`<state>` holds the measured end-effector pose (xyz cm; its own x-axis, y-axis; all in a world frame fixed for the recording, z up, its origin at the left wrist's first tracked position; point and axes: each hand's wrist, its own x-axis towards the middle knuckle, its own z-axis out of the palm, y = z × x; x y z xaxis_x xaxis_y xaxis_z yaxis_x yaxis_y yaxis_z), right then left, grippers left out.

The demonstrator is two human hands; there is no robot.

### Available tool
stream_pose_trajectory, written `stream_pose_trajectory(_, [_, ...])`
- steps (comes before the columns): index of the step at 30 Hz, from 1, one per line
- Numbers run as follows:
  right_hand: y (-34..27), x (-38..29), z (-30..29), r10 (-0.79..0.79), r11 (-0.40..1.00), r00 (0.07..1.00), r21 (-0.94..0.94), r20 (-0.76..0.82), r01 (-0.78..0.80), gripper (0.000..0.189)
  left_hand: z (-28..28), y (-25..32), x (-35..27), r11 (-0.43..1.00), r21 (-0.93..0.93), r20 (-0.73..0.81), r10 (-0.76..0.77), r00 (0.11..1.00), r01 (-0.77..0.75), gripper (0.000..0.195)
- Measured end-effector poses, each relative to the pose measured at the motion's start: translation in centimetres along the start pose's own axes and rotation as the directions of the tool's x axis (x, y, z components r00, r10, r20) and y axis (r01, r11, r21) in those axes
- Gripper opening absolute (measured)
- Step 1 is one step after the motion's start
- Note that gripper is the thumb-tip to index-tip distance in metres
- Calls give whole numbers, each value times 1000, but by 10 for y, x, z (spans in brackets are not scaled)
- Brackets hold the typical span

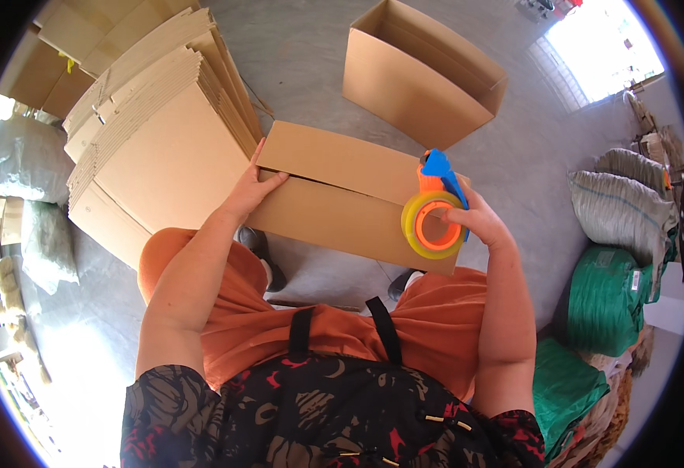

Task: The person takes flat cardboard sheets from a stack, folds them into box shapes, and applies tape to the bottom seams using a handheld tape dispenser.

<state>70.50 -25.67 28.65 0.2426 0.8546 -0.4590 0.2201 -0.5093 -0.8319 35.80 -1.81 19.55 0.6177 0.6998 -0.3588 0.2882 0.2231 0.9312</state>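
A cardboard box lies before me with its two long flaps folded in, a narrow dark gap showing between them. My left hand grips its left end, the thumb resting on top near the gap. At the right end, my right hand holds a tape dispenser with a blue and orange body. A roll of yellowish tape sits on its orange hub, over the box's right part. Whether the right fingers also touch the box is hidden.
Flattened cardboard boxes lean in a thick stack at left. Beyond my box, an open-topped carton stands on the grey floor. Green wrapped bundles and a whitish woven sack line the right side. Plastic bags lie far left.
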Motion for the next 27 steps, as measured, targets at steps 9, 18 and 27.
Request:
stream_pose_trajectory(9, [-1, 5, -4, 4, 999, 999, -37, -41, -5, 71, -1, -9, 11, 994, -110, -3, 18, 1000, -18, 85])
stream_pose_trajectory(18, [-11, 6, 34, -523, 837, 793, -361, -312, 410, 57, -4, -8, 21, 991, -135, 43, -15, 999, 21, 79])
stream_pose_trajectory(27, [7, 18, 60, -660, 614, 739, -663, -133, 428, 58, 0, -13, 22, 985, -174, 41, 0, 999, 7, 75])
